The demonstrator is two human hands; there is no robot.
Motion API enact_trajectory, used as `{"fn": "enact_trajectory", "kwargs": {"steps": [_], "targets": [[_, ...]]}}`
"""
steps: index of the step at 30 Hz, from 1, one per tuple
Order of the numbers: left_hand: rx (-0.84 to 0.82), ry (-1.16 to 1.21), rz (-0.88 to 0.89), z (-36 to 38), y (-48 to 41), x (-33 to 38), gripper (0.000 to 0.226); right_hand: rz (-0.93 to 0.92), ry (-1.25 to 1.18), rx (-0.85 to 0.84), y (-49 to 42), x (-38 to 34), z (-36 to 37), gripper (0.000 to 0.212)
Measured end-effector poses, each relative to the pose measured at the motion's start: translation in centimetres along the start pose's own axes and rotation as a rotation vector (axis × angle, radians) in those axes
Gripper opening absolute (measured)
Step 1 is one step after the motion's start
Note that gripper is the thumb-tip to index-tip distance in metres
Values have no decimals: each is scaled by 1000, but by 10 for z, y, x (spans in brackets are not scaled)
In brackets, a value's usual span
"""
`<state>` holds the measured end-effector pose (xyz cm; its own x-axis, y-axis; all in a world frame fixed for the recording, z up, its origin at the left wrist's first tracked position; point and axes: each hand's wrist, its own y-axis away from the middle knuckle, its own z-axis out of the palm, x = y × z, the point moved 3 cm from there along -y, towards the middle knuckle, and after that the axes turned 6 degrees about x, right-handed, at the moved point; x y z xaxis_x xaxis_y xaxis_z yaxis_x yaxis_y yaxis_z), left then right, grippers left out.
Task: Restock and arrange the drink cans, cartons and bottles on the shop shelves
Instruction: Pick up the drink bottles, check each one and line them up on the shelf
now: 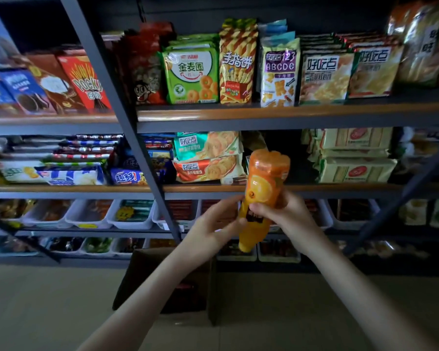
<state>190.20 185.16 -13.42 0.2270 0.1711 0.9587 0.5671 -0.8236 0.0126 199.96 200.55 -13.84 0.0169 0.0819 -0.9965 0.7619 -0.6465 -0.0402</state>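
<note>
Where the pale, smooth floor lies open at the near left, a dark cardboard box stands with its flaps up, just before the shelf foot. Above it both bare forearms reach in from the near edge. The left hand cups the lower, narrower part of the orange drink bottle, fingers bent against its left side. The right hand wraps curled fingers over the label from the right. The bottle is glossy clear plastic, tilted, its lobed end up and far, in the air in front of the middle shelf board.

Below that board, white plastic trays with rounded rims sit side by side. A slanting grey metal upright crosses just left of the hands. The boards have brown wood-toned front edges on grey metal rails. Behind the bottle, a dark gap opens between stacked flat biscuit packs on the left and pale yellow packs on the right. On the top board, crinkly foil snack bags stand upright, packed edge to edge.
</note>
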Motion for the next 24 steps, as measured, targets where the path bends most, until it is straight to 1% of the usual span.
{"fn": "enact_trajectory", "kwargs": {"steps": [3,5,6,10,13,14,15,16,17,18,20,21,22,23,24], "targets": [[-29,-84,113,16,3,-4,71,108,-161,12,4,10,4,51],[-33,-100,114,24,4,-9,80,164,-254,17,7,14,5,55],[-10,-114,110,26,4,-11,81,187,-290,13,9,15,5,55],[134,-98,122,31,6,-14,73,249,-292,-22,11,21,3,61],[203,15,41,35,6,-18,62,204,-177,-55,11,18,-1,56],[230,31,7,36,5,-19,59,166,-99,-44,11,15,-3,54],[257,31,-26,37,5,-18,58,117,24,-6,11,13,-6,60],[278,25,-55,36,4,-18,57,47,189,51,11,11,-11,73],[289,24,-83,35,3,-16,57,-58,369,99,11,9,-17,92],[290,38,-118,33,1,-15,56,-209,530,100,11,7,-22,102],[251,118,-226,30,-2,-12,53,-534,828,-29,12,10,-26,97],[221,167,-285,28,-3,-9,51,-650,963,-111,13,15,-25,94],[188,201,-327,26,-4,-6,50,-722,1062,-180,14,18,-22,94],[154,213,-350,26,-4,-2,49,-757,1101,-198,15,20,-18,94],[119,207,-350,26,-5,1,49,-790,1084,-173,15,20,-14,92]]}}
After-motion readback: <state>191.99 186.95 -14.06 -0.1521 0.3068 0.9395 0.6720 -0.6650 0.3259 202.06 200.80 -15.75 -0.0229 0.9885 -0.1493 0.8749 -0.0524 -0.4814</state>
